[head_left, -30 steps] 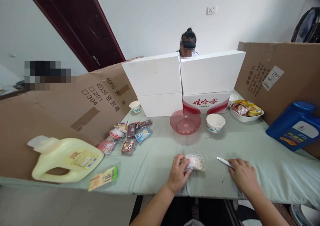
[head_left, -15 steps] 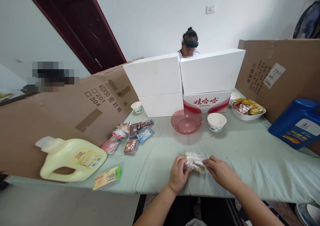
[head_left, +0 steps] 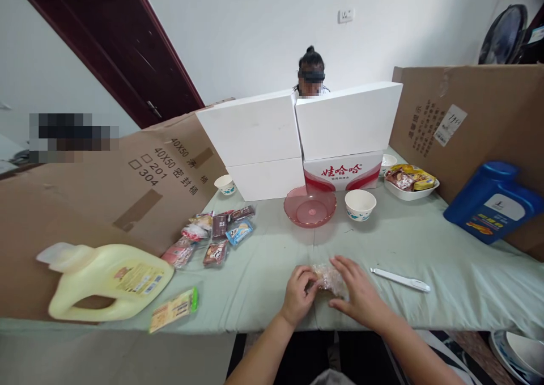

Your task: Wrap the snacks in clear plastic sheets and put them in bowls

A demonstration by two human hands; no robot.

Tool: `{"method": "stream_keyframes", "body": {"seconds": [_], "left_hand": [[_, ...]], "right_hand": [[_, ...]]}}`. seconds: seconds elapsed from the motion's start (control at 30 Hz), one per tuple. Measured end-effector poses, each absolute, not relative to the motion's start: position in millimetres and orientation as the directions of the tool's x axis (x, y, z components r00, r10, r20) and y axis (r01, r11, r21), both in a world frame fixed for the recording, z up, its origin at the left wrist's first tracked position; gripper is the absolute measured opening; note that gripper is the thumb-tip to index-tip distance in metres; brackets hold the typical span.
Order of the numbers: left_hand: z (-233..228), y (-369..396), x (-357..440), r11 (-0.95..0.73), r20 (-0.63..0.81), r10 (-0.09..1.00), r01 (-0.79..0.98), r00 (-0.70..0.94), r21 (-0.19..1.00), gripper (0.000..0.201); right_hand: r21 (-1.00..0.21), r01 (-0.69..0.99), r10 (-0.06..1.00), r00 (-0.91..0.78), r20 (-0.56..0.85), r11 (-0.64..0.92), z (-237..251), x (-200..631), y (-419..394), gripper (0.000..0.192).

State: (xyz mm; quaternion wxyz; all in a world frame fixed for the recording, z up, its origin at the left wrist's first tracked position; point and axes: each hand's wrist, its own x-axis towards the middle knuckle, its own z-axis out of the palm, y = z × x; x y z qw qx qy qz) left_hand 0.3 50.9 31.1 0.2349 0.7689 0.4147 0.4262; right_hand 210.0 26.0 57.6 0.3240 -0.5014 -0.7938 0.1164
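Both my hands meet on a small clear snack packet (head_left: 327, 276) near the front edge of the table. My left hand (head_left: 298, 295) pinches its left end. My right hand (head_left: 359, 295) grips its right side and covers part of it. A white slim tool (head_left: 400, 280) lies on the green cloth just right of my right hand, untouched. A pink plastic bowl (head_left: 310, 206) and a white paper bowl (head_left: 360, 204) stand further back.
Several snack packets (head_left: 215, 236) lie at left centre. A yellow jug (head_left: 104, 280) and a green-edged packet (head_left: 174, 310) lie front left; a blue jug (head_left: 491, 201) leans at right. White boxes (head_left: 297, 135) and cardboard walls (head_left: 106, 203) surround the table. A person sits behind.
My right hand has let go of the white tool, which now lies on the cloth to the right, and has taken hold of the packet together with my left hand.
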Motion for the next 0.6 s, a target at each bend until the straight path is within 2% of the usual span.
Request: {"method": "stream_keyframes", "body": {"seconds": [0.07,0.13,0.2,0.27,0.33,0.4,0.43,0.5,0.53,0.6], "left_hand": [[31.4,48.8,-2.7,-0.473,0.429,0.881,0.399,0.201,0.785,0.019],[28.7,46.4,-12.5,-0.344,0.361,0.932,0.340,0.014,0.875,0.024],[23.3,42.8,-29.5,-0.219,0.268,0.949,0.263,-0.169,0.940,0.029],[17.9,37.9,-49.7,-0.152,0.211,0.939,0.220,-0.273,0.964,0.034],[16.6,31.8,-66.7,-0.153,0.239,0.905,0.253,-0.351,0.955,0.035],[22.5,24.5,-74.6,-0.204,0.362,0.840,0.381,-0.405,0.902,0.030],[28.3,20.6,-74.3,-0.259,0.456,0.803,0.465,-0.383,0.847,0.025],[43.1,13.9,-65.8,-0.439,0.632,0.754,0.577,-0.180,0.689,0.010],[50.8,12.0,-58.7,-0.545,0.675,0.738,0.576,-0.016,0.609,0.004],[62.9,13.5,-42.9,-0.681,0.637,0.711,0.517,0.299,0.518,0.006]], "right_hand": [[-0.527,0.695,0.864,-0.301,0.404,0.489,58.4,196.9,30.8,0.049],[-0.553,0.701,0.875,-0.222,0.431,0.450,51.4,206.0,34.7,0.029],[-0.580,0.718,0.885,-0.109,0.453,0.386,39.6,231.1,35.1,0.025],[-0.597,0.739,0.893,-0.011,0.451,0.311,28.9,260.8,30.2,0.026],[-0.609,0.761,0.892,0.091,0.442,0.224,25.3,282.9,20.9,0.027],[-0.620,0.766,0.868,0.183,0.462,0.168,32.4,289.2,10.0,0.026],[-0.623,0.762,0.852,0.196,0.486,0.180,39.8,285.5,4.9,0.024],[-0.611,0.733,0.836,0.106,0.538,0.300,58.9,267.1,-2.9,0.017],[-0.593,0.705,0.835,-0.001,0.550,0.390,68.6,254.3,-4.9,0.014],[-0.551,0.626,0.818,-0.277,0.504,0.551,82.7,227.8,-3.0,0.013]]}}
